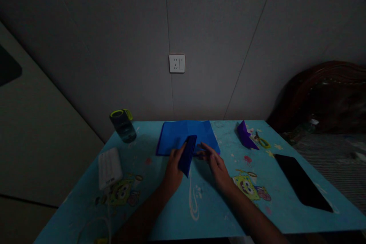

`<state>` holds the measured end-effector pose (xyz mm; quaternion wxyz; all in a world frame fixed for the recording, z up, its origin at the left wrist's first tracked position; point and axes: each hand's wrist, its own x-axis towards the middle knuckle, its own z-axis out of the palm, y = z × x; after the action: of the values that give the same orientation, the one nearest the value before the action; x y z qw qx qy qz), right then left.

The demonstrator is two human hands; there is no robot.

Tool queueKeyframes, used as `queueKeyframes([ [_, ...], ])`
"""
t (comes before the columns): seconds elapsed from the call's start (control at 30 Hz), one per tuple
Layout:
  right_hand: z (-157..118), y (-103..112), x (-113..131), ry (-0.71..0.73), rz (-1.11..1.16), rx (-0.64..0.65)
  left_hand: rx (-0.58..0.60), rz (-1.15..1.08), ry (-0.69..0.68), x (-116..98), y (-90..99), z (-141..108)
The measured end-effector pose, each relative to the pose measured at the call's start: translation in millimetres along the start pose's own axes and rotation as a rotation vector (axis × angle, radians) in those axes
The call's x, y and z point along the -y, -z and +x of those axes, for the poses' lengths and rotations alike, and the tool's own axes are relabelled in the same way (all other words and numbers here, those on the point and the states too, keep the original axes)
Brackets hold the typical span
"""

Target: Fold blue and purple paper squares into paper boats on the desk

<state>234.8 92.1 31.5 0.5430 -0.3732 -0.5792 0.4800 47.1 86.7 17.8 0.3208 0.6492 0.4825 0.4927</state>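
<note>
My left hand (175, 166) grips a folded piece of dark blue paper (187, 155), held tilted above the table. Just right of it, my right hand (213, 162) is apart from the paper, its fingers loosely spread and holding nothing that I can see. Behind both hands a blue sheet of paper (183, 129) lies flat with visible creases. To the right, toward the back, sits a folded purple paper boat (245, 136).
A water bottle (123, 126) stands back left, with a white power bank (110, 168) and its cable in front. Scissors (263, 142) with yellow handles lie beside the paper boat. A black tablet (303, 181) rests near the right edge. The wall, with a socket (177, 63), borders the table (211, 221).
</note>
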Motion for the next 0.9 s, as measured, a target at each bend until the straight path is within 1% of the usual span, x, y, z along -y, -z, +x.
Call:
queueKeyframes([
  [0.07,-2.4,-1.7,-1.0,-0.071,0.159,0.125,-0.033,0.144,-0.037,2.6,2.5,2.1],
  [0.1,-3.6,-3.4,-0.6,-0.098,0.195,0.168,-0.031,0.206,-0.042,4.0,2.9,2.6],
  [0.17,-5.3,-7.3,2.0,-0.133,0.180,0.197,0.011,0.292,-0.050,6.4,2.6,2.8],
  [0.3,-3.2,-10.8,9.3,-0.149,0.117,0.166,0.076,0.373,-0.130,5.7,1.9,1.0],
  [0.4,2.3,-7.2,10.0,-0.138,0.116,0.117,0.107,0.379,-0.195,1.8,3.7,-2.8],
  [0.5,7.0,-1.8,6.7,-0.123,0.113,0.066,0.146,0.354,-0.222,-0.7,4.9,-7.8],
  [0.53,7.7,-0.5,5.3,-0.121,0.109,0.053,0.138,0.324,-0.222,-1.1,4.5,-8.8],
  [0.6,7.9,0.7,2.5,-0.121,0.100,0.043,0.072,0.201,-0.187,-1.7,2.4,-8.9],
  [0.67,6.8,0.3,-0.5,-0.114,0.086,0.040,0.002,0.009,-0.083,-2.9,-0.3,-6.4],
  [0.7,6.1,-0.1,-1.9,-0.104,0.077,0.033,-0.014,-0.090,-0.013,-3.8,-1.6,-4.6],
  [0.77,5.0,-0.9,-4.2,-0.078,0.053,0.016,0.003,-0.251,0.119,-6.2,-3.2,-0.9],
  [0.8,4.8,-1.2,-4.9,-0.068,0.040,0.009,0.022,-0.310,0.161,-7.4,-3.7,0.4],
  [0.9,5.5,-1.8,-4.2,-0.056,0.026,0.008,0.070,-0.437,0.212,-10.2,-4.7,1.6],
])
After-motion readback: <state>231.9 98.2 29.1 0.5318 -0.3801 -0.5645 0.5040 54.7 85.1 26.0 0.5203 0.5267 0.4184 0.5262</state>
